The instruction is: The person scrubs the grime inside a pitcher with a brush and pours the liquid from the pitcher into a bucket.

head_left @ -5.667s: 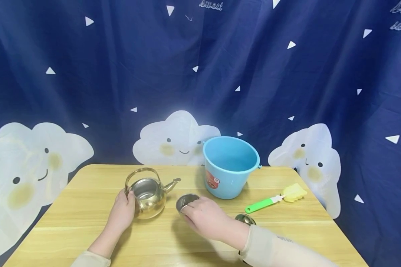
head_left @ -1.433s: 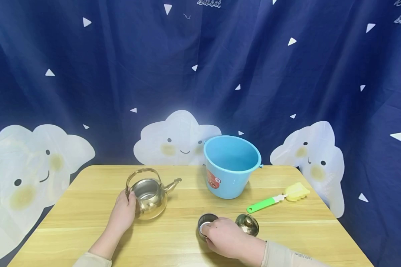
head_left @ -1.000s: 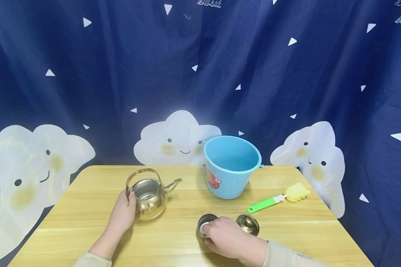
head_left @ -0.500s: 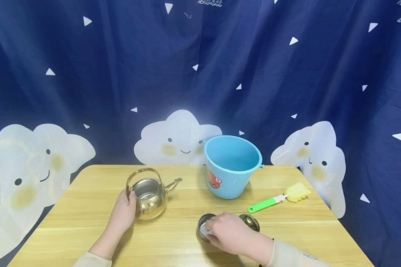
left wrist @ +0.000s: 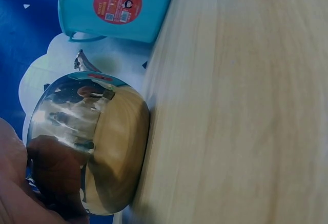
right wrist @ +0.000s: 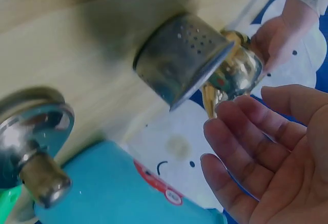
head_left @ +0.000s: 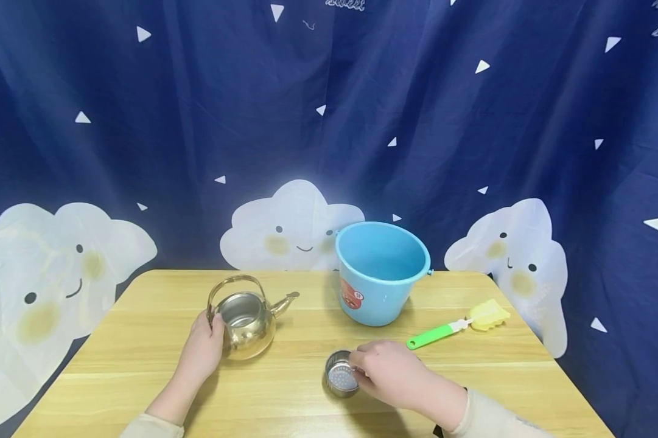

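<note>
My left hand (head_left: 201, 347) grips the gold teapot (head_left: 250, 337) at the foot of its arched handle, with the thumb up against it. The teapot has no lid on, and its spout points right. A perforated metal tea strainer (head_left: 333, 388) stands upright on the table, its holed bottom visible inside. Just right of it hovers my right hand (head_left: 391, 374), fingers loosely bent and apart from the strainer, as the right wrist view also shows. The teapot lid (right wrist: 36, 137), with its knob, lies on the table; in the head view the right hand covers it.
A blue bucket (head_left: 375, 298) stands at the back of the wooden table (head_left: 285, 401). To its right lies a yellow sponge brush (head_left: 486, 314) with a green handle (head_left: 431, 336). A dark blue curtain with cloud prints hangs behind.
The right hand has carried the strainer from beside the teapot rightward, set it on the table and let go. It has since lifted up and right, over the lid. The left hand stays put.
</note>
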The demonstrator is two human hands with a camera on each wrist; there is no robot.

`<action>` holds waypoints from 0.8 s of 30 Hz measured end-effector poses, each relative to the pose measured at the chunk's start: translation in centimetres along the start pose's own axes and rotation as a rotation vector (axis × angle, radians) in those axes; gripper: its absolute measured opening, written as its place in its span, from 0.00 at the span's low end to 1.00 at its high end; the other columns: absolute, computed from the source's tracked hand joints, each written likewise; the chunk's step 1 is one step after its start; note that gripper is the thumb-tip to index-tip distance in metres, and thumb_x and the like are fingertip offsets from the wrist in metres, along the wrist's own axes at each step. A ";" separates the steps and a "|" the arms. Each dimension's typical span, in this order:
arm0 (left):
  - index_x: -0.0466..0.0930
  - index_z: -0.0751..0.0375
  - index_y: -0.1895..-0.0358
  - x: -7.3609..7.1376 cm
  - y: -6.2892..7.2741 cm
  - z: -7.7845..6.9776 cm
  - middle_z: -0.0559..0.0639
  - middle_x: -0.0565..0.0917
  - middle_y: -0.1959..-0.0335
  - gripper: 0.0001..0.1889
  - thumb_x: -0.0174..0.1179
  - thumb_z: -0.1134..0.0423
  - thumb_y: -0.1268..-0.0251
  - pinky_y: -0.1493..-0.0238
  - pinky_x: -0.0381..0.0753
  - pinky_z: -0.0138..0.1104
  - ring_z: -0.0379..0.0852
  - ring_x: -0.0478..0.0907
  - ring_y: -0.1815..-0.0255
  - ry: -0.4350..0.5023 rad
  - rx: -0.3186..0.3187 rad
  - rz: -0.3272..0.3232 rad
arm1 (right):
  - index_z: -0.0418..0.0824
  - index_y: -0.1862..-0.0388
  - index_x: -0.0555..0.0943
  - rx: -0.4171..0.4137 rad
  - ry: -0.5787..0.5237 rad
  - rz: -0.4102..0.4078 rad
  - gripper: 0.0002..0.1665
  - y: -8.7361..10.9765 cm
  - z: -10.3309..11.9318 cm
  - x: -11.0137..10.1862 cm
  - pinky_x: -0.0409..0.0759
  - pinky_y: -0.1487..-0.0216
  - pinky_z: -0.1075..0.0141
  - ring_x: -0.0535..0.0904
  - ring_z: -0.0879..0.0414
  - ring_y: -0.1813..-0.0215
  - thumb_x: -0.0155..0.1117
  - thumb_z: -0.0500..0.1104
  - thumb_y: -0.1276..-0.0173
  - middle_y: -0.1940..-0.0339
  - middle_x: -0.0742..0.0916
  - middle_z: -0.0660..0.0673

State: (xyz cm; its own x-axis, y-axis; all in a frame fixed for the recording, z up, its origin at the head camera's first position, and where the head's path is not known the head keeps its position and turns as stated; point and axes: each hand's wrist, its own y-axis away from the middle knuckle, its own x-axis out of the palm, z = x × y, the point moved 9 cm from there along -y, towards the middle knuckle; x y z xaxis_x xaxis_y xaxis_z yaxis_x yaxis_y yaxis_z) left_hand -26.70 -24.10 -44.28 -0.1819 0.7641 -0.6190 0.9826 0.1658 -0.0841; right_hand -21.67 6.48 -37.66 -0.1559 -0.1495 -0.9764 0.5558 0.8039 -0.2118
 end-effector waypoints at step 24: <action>0.50 0.87 0.30 0.1 -0.2 0.4 0.84 0.61 0.34 0.33 0.28 0.54 0.17 0.31 0.59 0.66 0.80 0.56 0.30 -0.010 -0.025 -0.004 | 0.48 0.68 0.81 0.097 -0.033 -0.008 0.07 2.1 -3.7 -1.8 0.82 0.65 0.64 0.79 0.61 0.68 0.72 0.39 0.40 0.71 0.82 0.58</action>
State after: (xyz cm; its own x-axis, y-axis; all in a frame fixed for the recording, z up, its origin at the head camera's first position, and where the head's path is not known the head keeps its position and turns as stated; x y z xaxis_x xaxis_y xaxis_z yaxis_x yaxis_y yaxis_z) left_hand -26.91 -24.35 -44.67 -0.1856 0.7573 -0.6261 0.9805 0.1850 -0.0670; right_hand -23.24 10.60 -36.23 -0.1346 -0.1763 -0.9751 0.6315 0.7430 -0.2215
